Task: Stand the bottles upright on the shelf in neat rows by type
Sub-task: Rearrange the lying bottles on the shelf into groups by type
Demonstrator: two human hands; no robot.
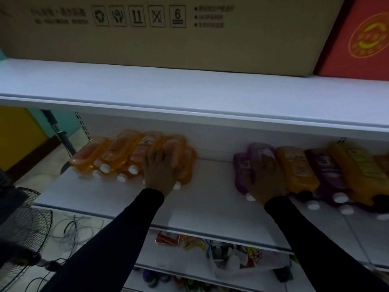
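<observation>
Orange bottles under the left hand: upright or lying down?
Lying down. The translucent orange bottles lie flat on the white shelf, white caps toward the front edge.

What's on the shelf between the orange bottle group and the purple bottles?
Nothing: the head view shows bare white shelf between the orange bottles and purple bottles.

Orange bottles [126, 152] blurred, labels unreadable; rightmost bottle [383, 163] cut by frame edge; purple bottle [242, 171] partly hidden under right hand [266, 180].
</observation>
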